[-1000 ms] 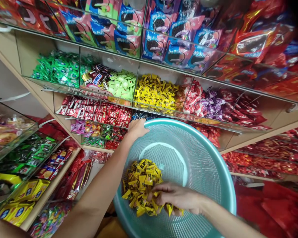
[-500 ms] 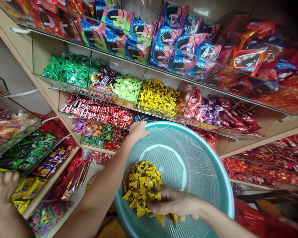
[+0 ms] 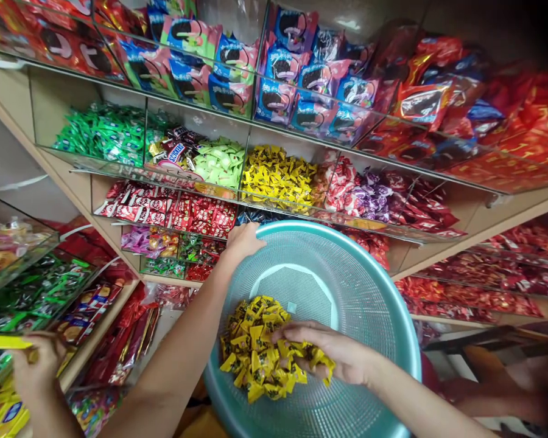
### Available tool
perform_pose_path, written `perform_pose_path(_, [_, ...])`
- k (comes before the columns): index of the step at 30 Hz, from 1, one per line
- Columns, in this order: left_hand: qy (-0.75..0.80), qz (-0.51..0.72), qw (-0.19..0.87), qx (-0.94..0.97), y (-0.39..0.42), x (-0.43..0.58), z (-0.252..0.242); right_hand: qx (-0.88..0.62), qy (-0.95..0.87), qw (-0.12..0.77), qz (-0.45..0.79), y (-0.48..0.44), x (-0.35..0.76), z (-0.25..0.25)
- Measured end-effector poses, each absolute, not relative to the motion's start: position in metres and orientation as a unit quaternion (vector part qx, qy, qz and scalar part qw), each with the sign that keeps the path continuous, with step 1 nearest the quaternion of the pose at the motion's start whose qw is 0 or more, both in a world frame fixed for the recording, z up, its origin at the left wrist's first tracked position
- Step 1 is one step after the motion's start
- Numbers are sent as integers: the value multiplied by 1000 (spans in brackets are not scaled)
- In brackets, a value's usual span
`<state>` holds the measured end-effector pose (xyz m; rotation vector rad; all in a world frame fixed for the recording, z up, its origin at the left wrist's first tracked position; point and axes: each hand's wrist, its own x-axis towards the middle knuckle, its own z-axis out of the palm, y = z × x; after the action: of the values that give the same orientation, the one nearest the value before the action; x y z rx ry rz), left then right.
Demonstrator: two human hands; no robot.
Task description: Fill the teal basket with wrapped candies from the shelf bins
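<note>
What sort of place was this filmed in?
Likely a candy or snack shop: clear-fronted bins hold wrapped candies largely grouped by kind, cookie packs are stacked above, and yellow candies sit loose in a teal basket.

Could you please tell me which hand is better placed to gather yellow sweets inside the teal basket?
Probably the right hand, as it is inside the teal basket, touching the yellow sweets. The left hand has its grip on the rim, apart from the sweets, seemingly steadying the basket.
</note>
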<state>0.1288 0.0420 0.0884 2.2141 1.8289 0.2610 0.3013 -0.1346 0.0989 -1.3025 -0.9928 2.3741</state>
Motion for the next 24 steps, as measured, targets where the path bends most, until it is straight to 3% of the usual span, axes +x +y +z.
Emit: perform_pose_path(24, [623,74,144,765,55,141,84,-505,-313,134,793,-148,314,73])
